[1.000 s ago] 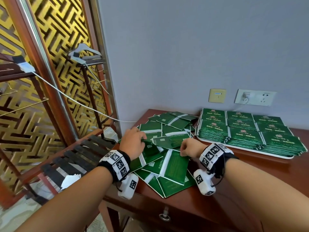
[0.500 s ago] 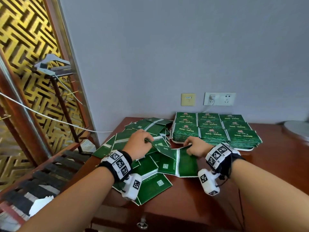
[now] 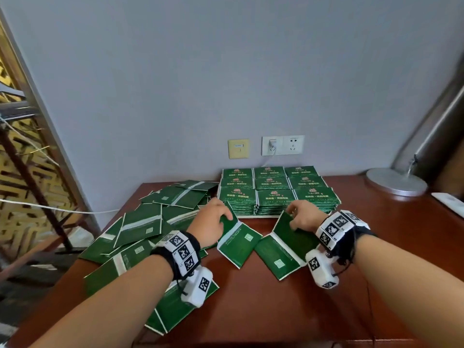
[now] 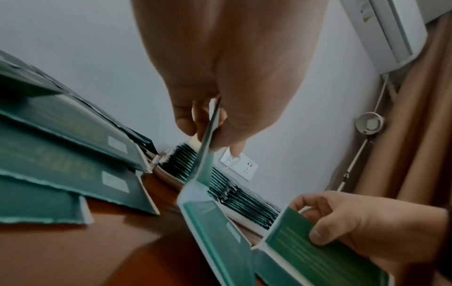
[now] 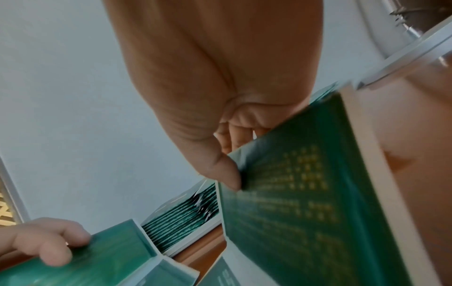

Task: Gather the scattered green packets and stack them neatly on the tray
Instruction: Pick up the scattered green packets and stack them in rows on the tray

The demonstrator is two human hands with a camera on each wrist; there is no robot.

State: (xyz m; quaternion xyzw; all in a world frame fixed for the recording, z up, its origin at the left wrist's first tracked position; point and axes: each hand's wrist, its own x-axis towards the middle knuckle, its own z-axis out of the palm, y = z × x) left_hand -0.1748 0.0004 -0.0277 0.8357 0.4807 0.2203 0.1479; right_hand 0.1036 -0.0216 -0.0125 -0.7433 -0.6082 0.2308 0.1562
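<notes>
Left hand and right hand each pinching a folded green packet by one flap, near the tray at desk's back edge, probably for stacking; scattered packets along left edge

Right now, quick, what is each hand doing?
Left hand: closed, pinching the top edge of a green packet.
Right hand: closed, gripping another green packet.

Soft, even daylight fills the head view, with bent edges and a smeared right side. Both wrist views are dimmer, bluish and motion-blurred throughout.
</notes>
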